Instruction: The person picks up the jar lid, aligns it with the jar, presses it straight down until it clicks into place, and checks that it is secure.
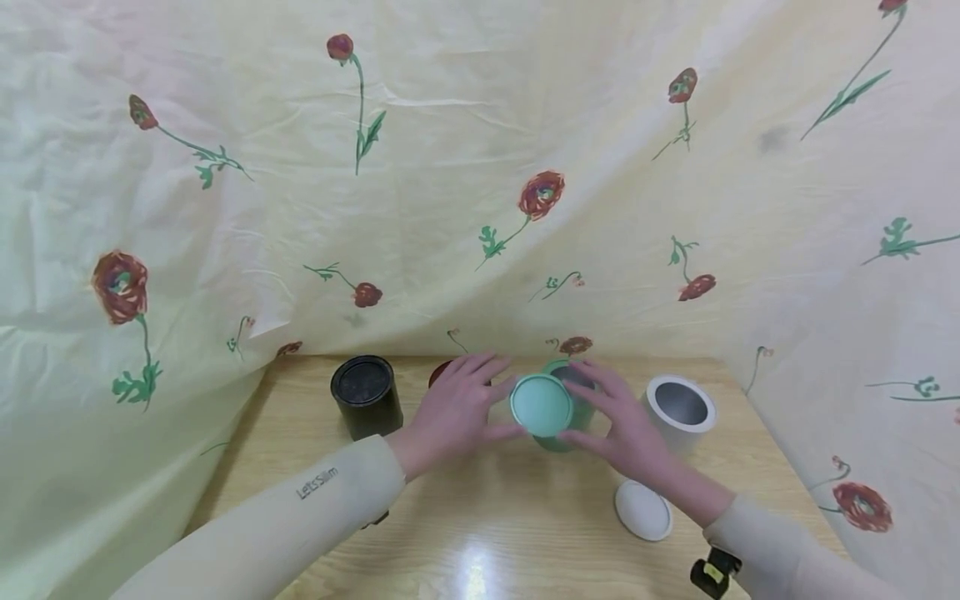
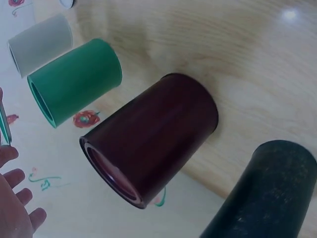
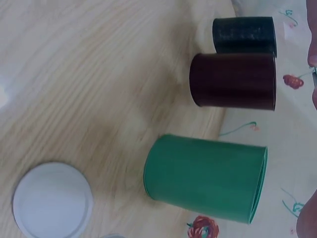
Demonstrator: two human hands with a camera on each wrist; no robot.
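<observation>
In the head view a pale green lid [image 1: 541, 406] hangs tilted in front of an open green can [image 1: 553, 442]. My left hand [image 1: 468, 402] grips the lid's left edge between thumb and fingers. From the opposite side, my right hand [image 1: 626, 417] has thumb and fingers curled round the right edge. In the left wrist view the lid [image 2: 4, 124] appears edge-on beside several fingertips. The green can [image 3: 205, 178] stands upright on the table, apart from the hands; its body shows whole in the right wrist view.
A black can [image 1: 366, 398] stands at the left. Beside it, a dark red can [image 2: 151, 139] is mostly hidden by my left hand in the head view. An open white can [image 1: 681, 408] stands at the right. Its side has a loose white lid [image 1: 643, 510] nearby. Flowered cloth [image 1: 450, 208] hangs behind the table.
</observation>
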